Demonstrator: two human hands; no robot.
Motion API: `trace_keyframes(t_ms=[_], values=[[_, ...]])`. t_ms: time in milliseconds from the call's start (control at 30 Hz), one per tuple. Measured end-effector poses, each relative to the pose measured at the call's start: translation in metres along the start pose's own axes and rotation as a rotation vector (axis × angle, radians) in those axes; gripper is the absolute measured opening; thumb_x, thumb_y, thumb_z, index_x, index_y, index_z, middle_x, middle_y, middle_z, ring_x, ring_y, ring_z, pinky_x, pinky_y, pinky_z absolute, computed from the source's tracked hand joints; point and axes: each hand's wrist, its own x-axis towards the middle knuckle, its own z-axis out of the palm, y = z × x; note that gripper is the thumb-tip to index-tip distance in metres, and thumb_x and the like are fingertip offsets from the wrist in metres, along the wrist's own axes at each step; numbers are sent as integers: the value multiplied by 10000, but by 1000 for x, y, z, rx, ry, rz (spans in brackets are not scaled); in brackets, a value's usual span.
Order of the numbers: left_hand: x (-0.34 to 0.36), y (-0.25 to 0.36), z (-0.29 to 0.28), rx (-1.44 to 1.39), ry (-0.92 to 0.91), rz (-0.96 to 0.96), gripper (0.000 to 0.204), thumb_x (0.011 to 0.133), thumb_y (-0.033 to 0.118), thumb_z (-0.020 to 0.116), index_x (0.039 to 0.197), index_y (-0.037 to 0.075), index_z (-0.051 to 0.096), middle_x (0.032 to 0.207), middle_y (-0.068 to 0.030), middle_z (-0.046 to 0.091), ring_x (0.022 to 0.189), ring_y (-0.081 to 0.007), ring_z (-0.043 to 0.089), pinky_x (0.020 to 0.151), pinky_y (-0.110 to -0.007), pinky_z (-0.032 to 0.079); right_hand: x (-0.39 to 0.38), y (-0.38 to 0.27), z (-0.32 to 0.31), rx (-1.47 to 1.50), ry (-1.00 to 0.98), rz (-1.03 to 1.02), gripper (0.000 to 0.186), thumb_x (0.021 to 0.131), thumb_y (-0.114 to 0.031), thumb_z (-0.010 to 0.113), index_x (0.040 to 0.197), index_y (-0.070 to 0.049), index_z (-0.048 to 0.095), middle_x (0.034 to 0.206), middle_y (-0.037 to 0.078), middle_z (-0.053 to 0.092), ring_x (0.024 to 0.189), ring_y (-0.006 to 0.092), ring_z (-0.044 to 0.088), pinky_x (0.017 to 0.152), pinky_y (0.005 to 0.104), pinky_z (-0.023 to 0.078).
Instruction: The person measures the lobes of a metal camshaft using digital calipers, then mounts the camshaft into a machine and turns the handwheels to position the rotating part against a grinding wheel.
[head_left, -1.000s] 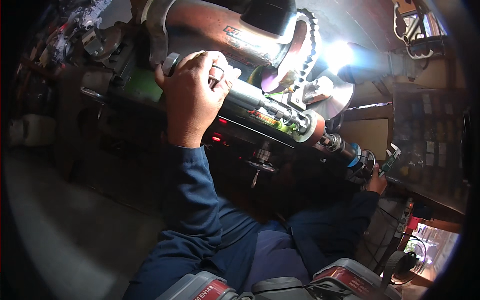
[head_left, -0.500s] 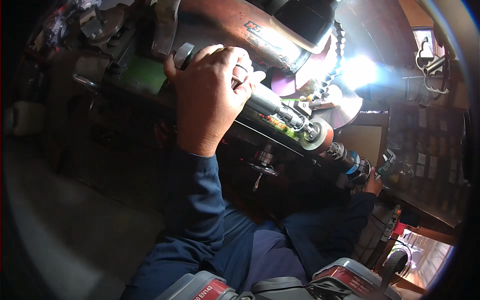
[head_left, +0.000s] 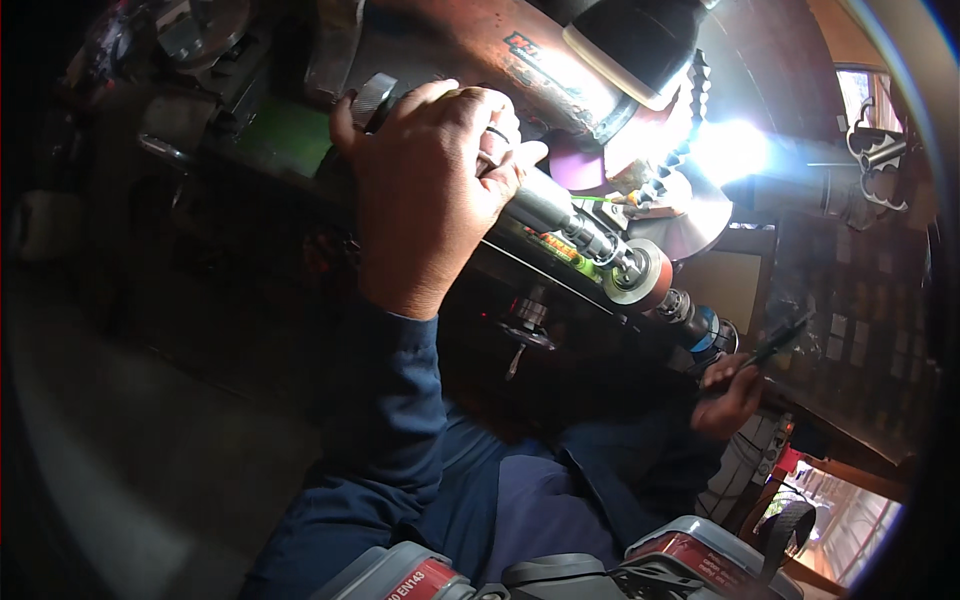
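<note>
The left hand point(head_left: 430, 190) clasped a metal cylinder point(head_left: 543, 203). Across open room, the right hand point(head_left: 728, 395) gripped a caliper point(head_left: 782, 340) near the shaft's end point(head_left: 704, 328).

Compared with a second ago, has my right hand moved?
Yes: your right hand has moved lower and leftward in the view, judged against the blue ring.

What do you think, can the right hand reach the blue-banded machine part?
Probably yes: the right hand is near the blue-banded part, no clear obstacle between, though it holds a slender tool.
</note>
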Motion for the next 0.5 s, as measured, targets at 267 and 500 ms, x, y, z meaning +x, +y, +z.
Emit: trace_keyframes(t_ms=[267, 500], values=[[-1, -1, 2, 31, 62, 49, 320, 747, 344, 773, 953, 123, 669, 979, -45, 681, 932, -238, 612, 936, -422, 308, -88, -15, 78, 399, -539, 545, 577, 917, -375, 635, 1276, 27, 428, 652, 22, 434, 498, 93, 424, 399, 229, 338], [-1, 0, 0, 23, 65, 50, 312, 739, 334, 782, 946, 128, 673, 987, -43, 680, 947, -240, 611, 956, -428, 317, -111, -12, 113, 856, -592, 976, 482, 961, -341, 505, 1270, 18, 415, 689, 64, 431, 507, 105, 362, 405, 223, 311]])
